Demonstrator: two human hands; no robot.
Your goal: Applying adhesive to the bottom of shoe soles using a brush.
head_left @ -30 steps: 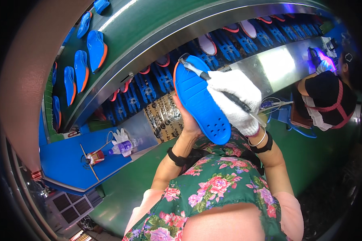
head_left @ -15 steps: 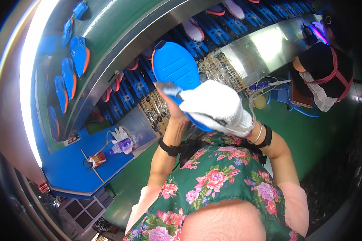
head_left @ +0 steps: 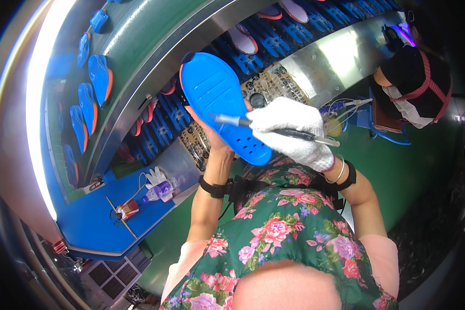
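A blue insole (head_left: 212, 85) with an orange edge, a black patch at its far tip and several small holes at the near end lies in my bare left hand (head_left: 214, 135). The fingers and thumb wrap its sides from underneath, so most of that hand is hidden behind it. My right hand (head_left: 292, 132), in a white knit glove, is closed on a slim pen-like tool (head_left: 294, 135) with a black shaft. Its grey tip is over the middle of the insole; I cannot tell whether it touches.
More blue insoles (head_left: 101, 77) rest on a green belt (head_left: 134, 39) at the left. Beyond my hands runs a rack of blue holders (head_left: 274, 44) carrying soles (head_left: 243, 40). A blue table (head_left: 95, 219) holds a bottle (head_left: 157, 191) and a red container (head_left: 128, 209). Another person (head_left: 413, 77) sits right.
My right hand has lowered and turned, baring more of the insole and the tool's shaft. The insole has shifted slightly left. The insoles on the belt have moved a little down the picture.
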